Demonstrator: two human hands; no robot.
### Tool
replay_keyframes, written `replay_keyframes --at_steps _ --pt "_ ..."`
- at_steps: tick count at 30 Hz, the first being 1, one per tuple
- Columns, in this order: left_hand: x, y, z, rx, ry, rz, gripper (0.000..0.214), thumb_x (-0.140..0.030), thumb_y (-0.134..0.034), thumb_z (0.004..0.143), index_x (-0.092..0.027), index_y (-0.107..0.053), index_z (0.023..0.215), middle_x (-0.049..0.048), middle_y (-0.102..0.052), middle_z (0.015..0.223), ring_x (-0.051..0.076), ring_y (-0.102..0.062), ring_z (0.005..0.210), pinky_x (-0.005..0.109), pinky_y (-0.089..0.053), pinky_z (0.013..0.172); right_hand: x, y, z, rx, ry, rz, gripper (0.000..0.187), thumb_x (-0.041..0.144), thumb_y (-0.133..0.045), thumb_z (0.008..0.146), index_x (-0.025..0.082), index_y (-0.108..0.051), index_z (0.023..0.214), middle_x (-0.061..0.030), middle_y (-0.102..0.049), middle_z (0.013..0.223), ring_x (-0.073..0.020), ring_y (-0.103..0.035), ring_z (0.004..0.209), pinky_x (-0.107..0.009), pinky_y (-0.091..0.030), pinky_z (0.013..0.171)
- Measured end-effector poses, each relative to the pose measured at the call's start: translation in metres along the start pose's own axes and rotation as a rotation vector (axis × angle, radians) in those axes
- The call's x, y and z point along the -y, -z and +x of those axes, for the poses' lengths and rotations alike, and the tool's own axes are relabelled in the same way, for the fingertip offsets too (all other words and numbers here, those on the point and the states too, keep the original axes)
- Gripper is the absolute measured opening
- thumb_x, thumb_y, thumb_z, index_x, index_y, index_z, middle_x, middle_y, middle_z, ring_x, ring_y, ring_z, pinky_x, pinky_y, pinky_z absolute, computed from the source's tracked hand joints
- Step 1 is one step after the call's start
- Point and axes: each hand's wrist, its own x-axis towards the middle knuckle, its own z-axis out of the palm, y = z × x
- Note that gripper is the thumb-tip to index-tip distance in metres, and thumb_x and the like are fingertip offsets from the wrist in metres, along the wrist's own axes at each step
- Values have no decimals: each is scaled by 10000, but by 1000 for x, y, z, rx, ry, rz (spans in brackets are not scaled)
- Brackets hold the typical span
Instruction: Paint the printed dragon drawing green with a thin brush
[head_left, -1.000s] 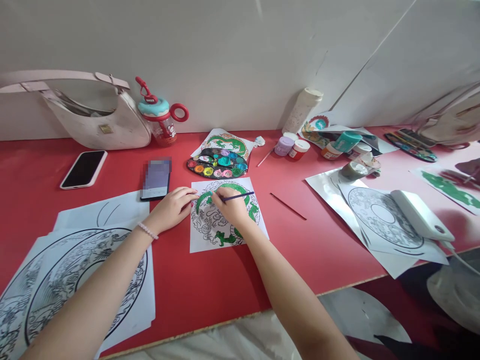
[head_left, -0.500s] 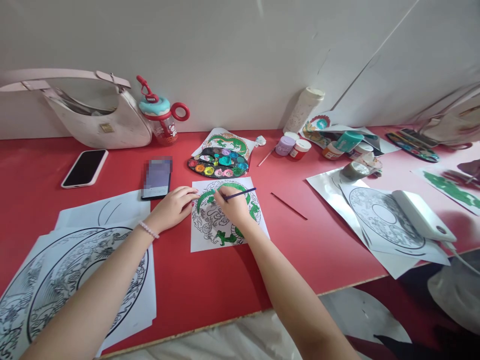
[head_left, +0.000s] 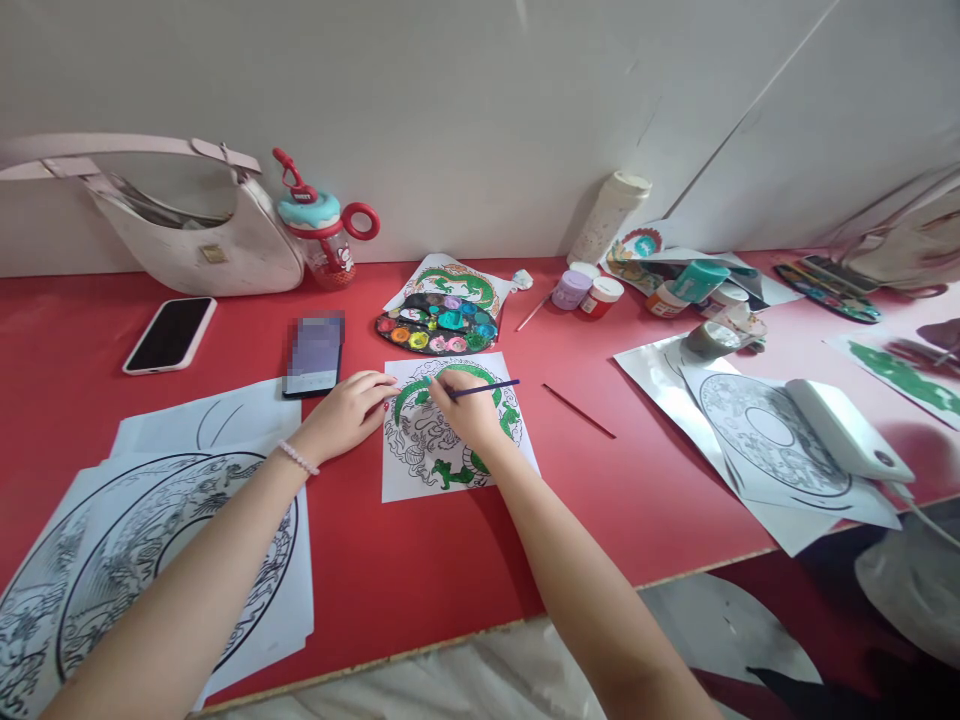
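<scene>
"Where are we working on this tabletop [head_left: 420, 570]?"

"Roughly midway between its near edge and its wall-side edge, where the dragon colouring sheet [head_left: 399, 482] is lying flat. The paint palette [head_left: 409, 346] is sitting just beyond the sheet's far edge, partly covering a coloured dragon picture [head_left: 459, 282]."

"And what are we doing with our hands?"

"Our right hand [head_left: 466, 408] is pinching a dark purple paintbrush [head_left: 491, 387] like a pencil, fingers closed around the handle, over the upper part of the dragon. Our left hand [head_left: 349, 408] is gripping nothing; it's lying palm down, fingers loosely bent and a little parted, the tips resting at the sheet's left edge."

"Are we touching the paper with the bristles?"

"Our fingers are hiding the tip, so we aren't able to tell."

"How are we getting this step right, then?"

"By steadying the sheet with light left fingertips, I'd say, and by moving the brush in short strokes inside the black outlines. Green is already filling the arched back and a lower leg, so we're wise to be keeping our right wrist off any paint that's possibly drying."

"And the thin dark-red stick [head_left: 579, 411]?"

"It's lying apart, off the sheet's right edge."
</scene>
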Motion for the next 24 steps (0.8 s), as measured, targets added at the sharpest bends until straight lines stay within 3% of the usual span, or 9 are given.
replay_keyframes --at_steps 19,24 --pt "-1 1 0 -1 4 -9 323 -266 -383 915 -191 -606 1136 93 -580 1215 232 -492 1185 448 -430 1023 0 -1 0 -29 -42 4 369 295 -460 850 184 -264 557 36 -313 521 -76 -240 500 -239 -183 490" --pt "0 0 1 -3 -4 1 326 -267 -382 916 -184 -602 1141 98 -576 1221 233 -492 1184 448 -431 1023 1 0 0 -6 -21 25 367 312 -456 865 178 -295 563 32 -358 541 -70 -285 516 -224 -219 506"
